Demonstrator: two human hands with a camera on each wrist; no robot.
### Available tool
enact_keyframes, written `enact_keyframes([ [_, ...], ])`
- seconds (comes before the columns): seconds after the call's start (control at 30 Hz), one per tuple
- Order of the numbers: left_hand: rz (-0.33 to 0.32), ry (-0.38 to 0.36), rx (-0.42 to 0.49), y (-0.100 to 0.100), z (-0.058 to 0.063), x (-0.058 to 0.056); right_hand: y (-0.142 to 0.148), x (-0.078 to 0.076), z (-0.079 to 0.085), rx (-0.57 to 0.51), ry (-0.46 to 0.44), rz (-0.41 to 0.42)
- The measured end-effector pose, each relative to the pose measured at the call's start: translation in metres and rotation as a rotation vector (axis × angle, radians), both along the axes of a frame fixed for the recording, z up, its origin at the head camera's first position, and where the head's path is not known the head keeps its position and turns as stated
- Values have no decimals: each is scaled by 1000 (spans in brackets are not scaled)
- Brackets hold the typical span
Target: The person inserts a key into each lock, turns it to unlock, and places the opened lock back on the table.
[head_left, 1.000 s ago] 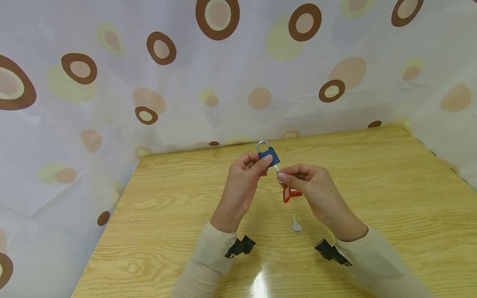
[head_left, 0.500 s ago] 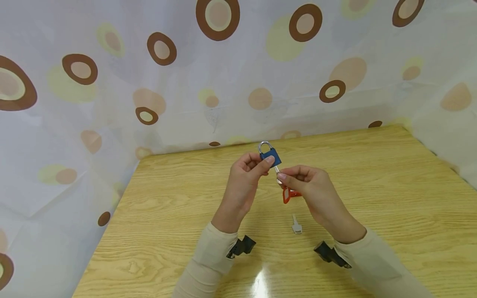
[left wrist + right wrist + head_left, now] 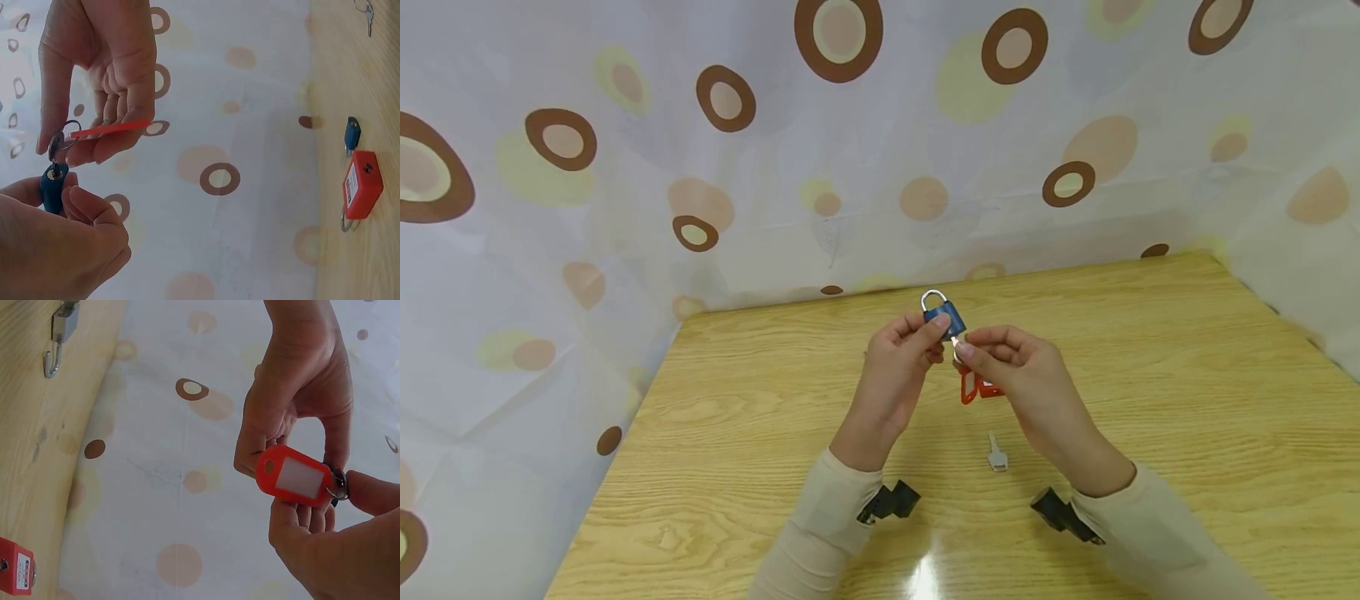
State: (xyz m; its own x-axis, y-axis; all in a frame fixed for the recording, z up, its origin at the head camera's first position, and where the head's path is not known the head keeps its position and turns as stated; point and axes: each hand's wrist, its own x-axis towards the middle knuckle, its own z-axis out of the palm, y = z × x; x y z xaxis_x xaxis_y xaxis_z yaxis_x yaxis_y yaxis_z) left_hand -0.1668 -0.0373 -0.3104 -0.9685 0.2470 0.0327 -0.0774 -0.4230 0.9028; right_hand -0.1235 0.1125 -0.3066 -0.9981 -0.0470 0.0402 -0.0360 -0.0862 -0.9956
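Observation:
My left hand (image 3: 883,387) grips a blue padlock (image 3: 951,312) by its body between thumb and fingers, shackle up. Just below it, the thumb and forefinger of my right hand (image 3: 1037,387) pinch a small silver key (image 3: 955,343). The key's tip is right at the keyhole in the underside of the padlock, best seen in the left wrist view. A metal ring (image 3: 70,131) joins the key to a red key tag (image 3: 294,476) with a white label. The tag hangs below my right fingers in the head view.
On the wooden table (image 3: 737,433) a silver key (image 3: 997,456) lies nearest me. The left wrist view shows a red padlock (image 3: 362,185), a second blue padlock (image 3: 352,134) and a key on a ring (image 3: 369,17). A silver padlock (image 3: 65,325) lies in the right wrist view.
The blue padlock has turned slightly and dropped a little. My right hand has come a bit closer to it, so less of the key shows, and the red tag has swung left.

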Motion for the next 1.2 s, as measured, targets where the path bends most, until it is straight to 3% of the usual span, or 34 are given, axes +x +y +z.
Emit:
enact_keyframes([
  [0.2, 21, -58, 57, 0, 0, -3, -2, 3, 4, 102, 9, 48],
  [0.37, 60, -27, 63, -3, 0, -4, -1, 4, 2, 214, 86, 69],
  [0.6, 56, 13, 62, -4, 1, -4, -2, 3, -3, 338, 185, 16],
  [0.83, 32, 39, 48, -2, 1, -3, -3, 4, -5, 322, 215, -36],
  [1.2, 24, 43, 55, -1, 2, 0, -5, 6, -3, 262, 212, -42],
])
